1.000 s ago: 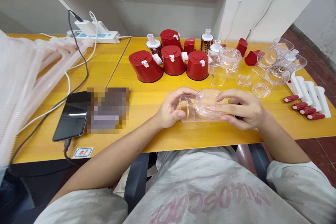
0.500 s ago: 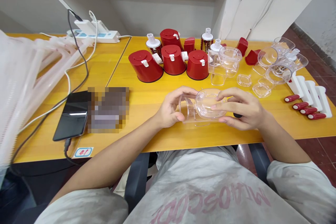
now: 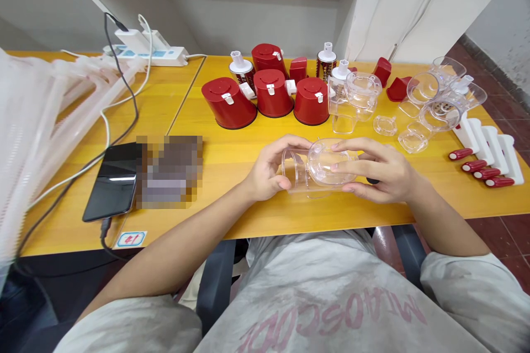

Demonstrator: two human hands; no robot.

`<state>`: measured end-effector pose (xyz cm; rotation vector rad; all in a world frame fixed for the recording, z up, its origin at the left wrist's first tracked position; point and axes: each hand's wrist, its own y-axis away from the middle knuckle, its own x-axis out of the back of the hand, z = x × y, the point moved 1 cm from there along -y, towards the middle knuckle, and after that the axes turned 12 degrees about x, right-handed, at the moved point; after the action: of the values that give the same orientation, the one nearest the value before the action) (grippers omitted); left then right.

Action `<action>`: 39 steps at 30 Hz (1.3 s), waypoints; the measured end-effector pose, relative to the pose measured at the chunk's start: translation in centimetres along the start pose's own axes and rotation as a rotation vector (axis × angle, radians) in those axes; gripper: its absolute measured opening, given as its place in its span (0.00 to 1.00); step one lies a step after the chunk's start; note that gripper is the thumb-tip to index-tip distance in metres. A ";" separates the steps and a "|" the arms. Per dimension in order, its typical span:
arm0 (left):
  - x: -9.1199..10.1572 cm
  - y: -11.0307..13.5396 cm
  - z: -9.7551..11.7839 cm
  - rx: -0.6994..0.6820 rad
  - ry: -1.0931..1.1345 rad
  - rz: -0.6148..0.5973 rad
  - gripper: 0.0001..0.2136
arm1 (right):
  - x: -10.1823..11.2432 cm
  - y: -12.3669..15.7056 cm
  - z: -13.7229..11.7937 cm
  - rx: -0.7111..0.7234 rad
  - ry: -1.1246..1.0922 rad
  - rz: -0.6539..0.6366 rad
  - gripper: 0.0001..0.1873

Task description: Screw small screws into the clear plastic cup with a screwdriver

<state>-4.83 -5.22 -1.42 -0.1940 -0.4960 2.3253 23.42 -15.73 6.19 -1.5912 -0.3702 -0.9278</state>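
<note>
While the curled fingers (image 3: 285,146) of the left hand (image 3: 267,171) wrap around a clear plastic cylindrical housing (image 3: 296,171), the right hand (image 3: 383,171) grasps its wide oval mouth from the other side, fingertips pressed on the transparent wall, so that the piece lies on its side just above a yellow wooden table (image 3: 232,187), held between both palms. A small dark round object (image 3: 373,181) shows just beneath the right hand; what it is cannot be told. Directly ahead stand three red cylindrical containers with white clips (image 3: 273,94), a fourth behind them, and small red blocks. To their right, a stacked clear plastic assembly (image 3: 351,102) stands beside a clear oval ring (image 3: 385,126), and further clear cups (image 3: 441,113) crowd the table's right end. White stands with red handles (image 3: 486,154) sit near its edge. Left of the hands, a black smartphone (image 3: 111,182) lies beside a pixelated, unreadable patch (image 3: 169,171), with black and white cables (image 3: 124,116) trailing back to a white power strip (image 3: 144,55). Translucent white plastic sheeting (image 3: 33,132) intrudes from the left edge of the view, partly covering that end of the table.
</note>
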 end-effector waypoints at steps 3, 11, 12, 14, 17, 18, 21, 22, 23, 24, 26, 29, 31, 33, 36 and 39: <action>0.0 0.0 0.1 0.010 -0.011 0.000 0.47 | 0.2 0.1 0.0 0.005 0.014 0.000 0.18; -0.1 0.0 0.2 0.013 0.001 -0.010 0.45 | 0.3 0.2 0.0 0.002 0.018 0.002 0.18; -0.2 0.0 0.2 0.013 0.005 -0.007 0.45 | 0.3 0.2 0.0 0.001 0.016 0.003 0.18; -0.2 0.0 0.1 0.013 0.012 -0.006 0.45 | 0.2 0.1 0.0 0.004 0.014 0.007 0.18; -0.1 0.1 0.0 0.011 0.021 -0.003 0.45 | 0.2 0.0 0.0 0.015 0.019 0.010 0.18; -0.1 0.1 0.0 0.012 0.021 -0.002 0.45 | 0.2 0.0 0.0 0.018 0.022 0.008 0.18; 0.0 0.1 0.1 0.028 0.015 -0.005 0.46 | 0.5 0.1 0.0 0.019 0.029 -0.003 0.20; 0.0 0.1 0.1 0.034 0.014 -0.008 0.46 | 0.6 0.2 0.1 0.019 0.030 -0.007 0.20; 0.0 0.0 0.1 0.038 0.013 -0.010 0.46 | 0.7 0.2 0.1 0.018 0.031 -0.011 0.21; 0.0 0.0 0.1 0.038 0.012 -0.012 0.45 | 0.7 0.2 0.1 0.017 0.031 -0.014 0.21; -0.1 0.1 0.1 0.027 0.012 -0.016 0.45 | 0.6 0.3 0.1 0.017 0.026 -0.014 0.21; -0.1 0.1 0.0 0.013 0.008 -0.014 0.44 | 0.3 0.2 0.0 0.012 0.012 -0.009 0.20; -0.1 0.2 0.0 0.012 0.009 -0.012 0.43 | 0.4 0.1 0.0 0.010 0.002 -0.010 0.20; -0.1 0.2 0.0 0.012 0.010 -0.008 0.43 | 0.7 -0.1 0.1 0.018 -0.016 -0.001 0.22; -0.1 0.2 0.1 0.023 0.008 -0.008 0.45 | 1.9 -0.3 0.4 0.015 -0.053 0.082 0.26; -0.3 0.3 0.2 0.056 0.019 -0.006 0.47 | 3.5 -0.5 1.1 -0.083 -0.091 0.278 0.23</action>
<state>-4.90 -5.69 -1.41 -0.1875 -0.4213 2.3260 25.71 -15.52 9.12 -1.7142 -0.1681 -0.6663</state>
